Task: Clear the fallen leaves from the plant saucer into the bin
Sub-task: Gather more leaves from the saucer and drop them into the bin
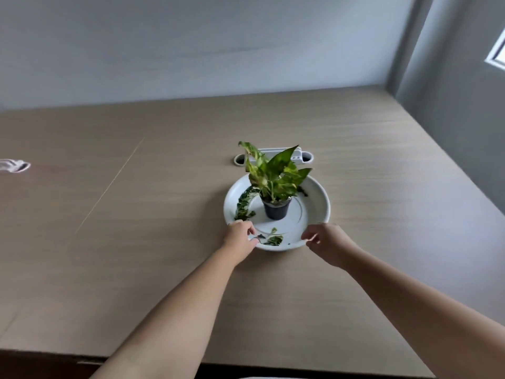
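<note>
Both hands are reaching the saucer [314,187]: left hand [240,233] fingers pinching a leaf [273,239], seemingly light and limp; right hand [325,239] fingers loosely apart.

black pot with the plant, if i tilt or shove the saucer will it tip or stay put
The black pot looks small and narrow under tall leaves that spread well beyond its rim, so it is probably top-heavy and apt to tip. It stands loose on the smooth white saucer, so a shove may slide it. Likely light for its size.
</note>
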Motion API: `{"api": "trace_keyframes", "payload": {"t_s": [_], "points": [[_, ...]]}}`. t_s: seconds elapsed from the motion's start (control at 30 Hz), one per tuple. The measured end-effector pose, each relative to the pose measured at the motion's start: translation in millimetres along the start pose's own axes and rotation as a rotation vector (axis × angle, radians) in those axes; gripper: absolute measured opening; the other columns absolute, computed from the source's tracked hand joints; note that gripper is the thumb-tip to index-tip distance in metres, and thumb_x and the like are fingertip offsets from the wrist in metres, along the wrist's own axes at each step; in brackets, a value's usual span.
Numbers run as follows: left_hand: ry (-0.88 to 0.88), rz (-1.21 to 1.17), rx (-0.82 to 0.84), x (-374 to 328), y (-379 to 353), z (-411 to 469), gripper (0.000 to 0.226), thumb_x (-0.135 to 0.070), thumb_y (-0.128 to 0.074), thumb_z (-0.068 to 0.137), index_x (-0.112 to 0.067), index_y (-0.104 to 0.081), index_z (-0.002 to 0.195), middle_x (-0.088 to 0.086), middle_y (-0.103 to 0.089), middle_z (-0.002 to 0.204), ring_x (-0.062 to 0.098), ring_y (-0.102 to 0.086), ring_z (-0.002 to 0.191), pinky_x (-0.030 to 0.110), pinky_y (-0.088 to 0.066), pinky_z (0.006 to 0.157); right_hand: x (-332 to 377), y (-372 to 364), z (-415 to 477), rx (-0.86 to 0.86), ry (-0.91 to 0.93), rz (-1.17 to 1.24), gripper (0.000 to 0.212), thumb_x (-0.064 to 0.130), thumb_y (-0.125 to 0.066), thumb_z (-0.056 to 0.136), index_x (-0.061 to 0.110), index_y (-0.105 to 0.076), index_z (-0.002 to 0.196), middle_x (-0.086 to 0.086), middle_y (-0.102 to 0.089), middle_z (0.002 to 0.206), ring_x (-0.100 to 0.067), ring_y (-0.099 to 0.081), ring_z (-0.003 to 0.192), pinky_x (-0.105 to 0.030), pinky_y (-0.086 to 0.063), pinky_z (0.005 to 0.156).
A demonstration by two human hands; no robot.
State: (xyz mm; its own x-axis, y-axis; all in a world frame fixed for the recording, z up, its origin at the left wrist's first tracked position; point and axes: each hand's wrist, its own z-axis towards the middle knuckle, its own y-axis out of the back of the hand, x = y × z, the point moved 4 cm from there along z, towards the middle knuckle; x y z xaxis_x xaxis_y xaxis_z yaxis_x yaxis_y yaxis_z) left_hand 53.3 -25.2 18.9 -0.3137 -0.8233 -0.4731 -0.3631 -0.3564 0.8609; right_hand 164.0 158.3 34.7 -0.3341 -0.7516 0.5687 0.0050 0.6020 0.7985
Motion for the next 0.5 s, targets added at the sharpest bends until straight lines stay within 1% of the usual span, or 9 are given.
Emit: {"api": "trace_keyframes", "payload": {"t_s": [0.1,0.23,0.3,0.37,0.4,0.43,0.47,0.5], "points": [[-0.014,0.016,0.058,8,-4,21,0.025,-0.021,-0.073,0.079,-0.007,-0.066,0.099,0.011,-0.065,0.108,0.024,-0.057,0.091,0.027,-0.044,0.078,16,-20,30,0.055,0.035,-0.042,0.023,0.008,-0.057,0.084,0.015,-0.069,0.102,-0.005,-0.066,0.107,-0.018,-0.061,0.087,-0.027,-0.048,0.078],[0.004,0.087,0.161,3,-21,43,0.032,-0.034,-0.075,0.076,-0.016,-0.064,0.100,0.004,-0.065,0.112,0.024,-0.060,0.102,0.030,-0.044,0.083,19,-38,59,0.107,0.047,-0.103,0.030,0.007,-0.059,0.082,0.017,-0.066,0.110,-0.007,-0.063,0.114,-0.022,-0.062,0.099,-0.030,-0.049,0.085],[0.037,0.153,0.211,-1,-29,51,0.036,-0.043,-0.075,0.074,-0.021,-0.063,0.099,0.001,-0.064,0.112,0.022,-0.061,0.103,0.028,-0.044,0.082,19,-45,70,0.146,0.058,-0.134,0.035,0.009,-0.063,0.082,0.020,-0.063,0.115,-0.005,-0.059,0.118,-0.022,-0.062,0.099,-0.033,-0.050,0.086],[0.083,0.184,0.232,-2,-35,55,0.042,-0.049,-0.078,0.069,-0.023,-0.063,0.099,-0.001,-0.065,0.108,0.022,-0.062,0.101,0.028,-0.044,0.079,21,-54,81,0.188,0.080,-0.162,0.039,0.009,-0.065,0.081,0.021,-0.062,0.118,-0.004,-0.056,0.120,-0.023,-0.061,0.101,-0.036,-0.051,0.088],[0.094,0.187,0.231,-2,-37,56,0.040,-0.047,-0.079,0.068,-0.023,-0.064,0.097,-0.001,-0.066,0.106,0.022,-0.063,0.099,0.027,-0.044,0.077,21,-57,84,0.202,0.090,-0.176,0.041,0.009,-0.065,0.080,0.021,-0.062,0.119,-0.005,-0.055,0.121,-0.024,-0.060,0.103,-0.036,-0.051,0.090],[0.100,0.180,0.221,-3,-38,57,0.033,-0.040,-0.079,0.070,-0.023,-0.065,0.094,-0.001,-0.067,0.105,0.023,-0.063,0.098,0.027,-0.045,0.075,22,-61,89,0.212,0.101,-0.194,0.041,0.007,-0.064,0.080,0.020,-0.062,0.119,-0.006,-0.055,0.120,-0.025,-0.059,0.104,-0.037,-0.050,0.091],[0.113,0.171,0.209,-3,-38,58,0.021,-0.028,-0.076,0.074,-0.021,-0.066,0.092,0.001,-0.067,0.105,0.025,-0.064,0.096,0.026,-0.047,0.074,22,-64,92,0.215,0.113,-0.218,0.038,0.007,-0.063,0.081,0.019,-0.064,0.117,-0.007,-0.056,0.118,-0.026,-0.059,0.103,-0.037,-0.050,0.091],[0.130,0.155,0.194,-2,-38,59,0.015,-0.014,-0.069,0.077,-0.019,-0.068,0.091,0.004,-0.068,0.107,0.027,-0.065,0.095,0.026,-0.051,0.076,21,-66,95,0.214,0.120,-0.247,0.034,0.006,-0.061,0.082,0.018,-0.066,0.114,-0.008,-0.057,0.115,-0.027,-0.059,0.101,-0.038,-0.051,0.089]]}}
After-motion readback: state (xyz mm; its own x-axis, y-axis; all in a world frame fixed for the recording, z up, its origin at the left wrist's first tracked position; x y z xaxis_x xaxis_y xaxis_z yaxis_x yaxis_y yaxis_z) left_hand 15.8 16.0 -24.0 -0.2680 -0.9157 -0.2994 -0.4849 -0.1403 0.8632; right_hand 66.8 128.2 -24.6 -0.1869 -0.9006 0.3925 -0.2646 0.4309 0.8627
